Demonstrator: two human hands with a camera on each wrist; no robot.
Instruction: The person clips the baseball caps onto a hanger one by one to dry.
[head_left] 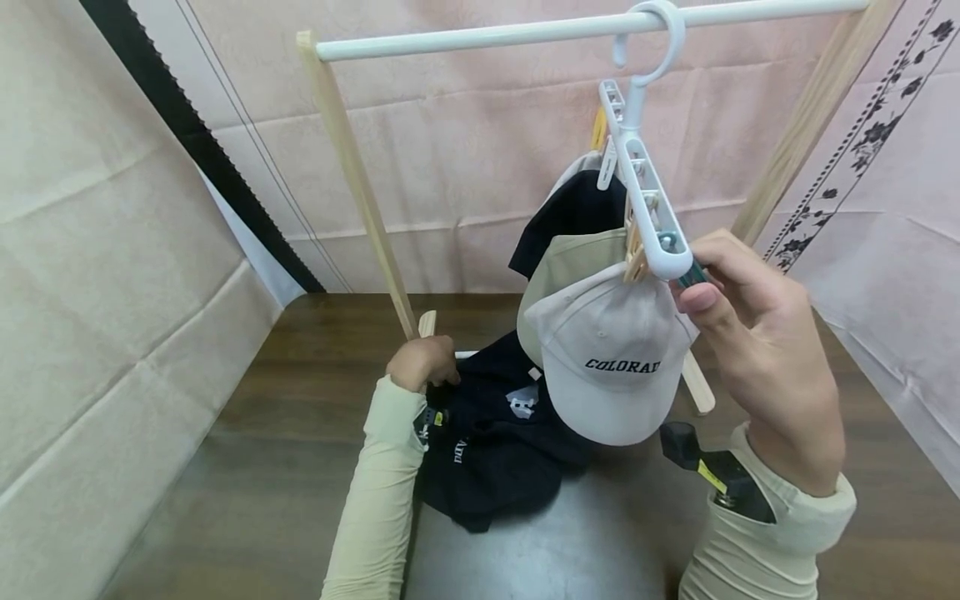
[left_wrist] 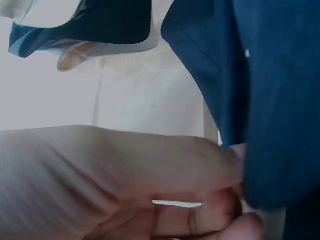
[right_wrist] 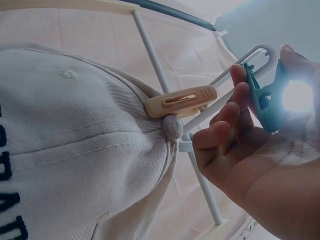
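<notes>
While the left hand [head_left: 424, 363] pinched the black cap [head_left: 502, 450], the right hand [head_left: 768, 342] pinched the green clip [head_left: 696, 276]. The hanger's near end [head_left: 670, 264] hung above, rightward.

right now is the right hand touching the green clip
Touching: the right wrist view shows the right hand pinching the green clip in its grip.

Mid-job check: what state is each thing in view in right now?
White hanger: hooked on the rail
Pale lettered cap: hanging
Tan clip: clamped on the pale cap
Olive cap: hanging behind it
Green clip: off the caps
Right hand: pinching the green clip
Black fabric: bunched, off the hanger
Left hand: pinching its edge
</notes>
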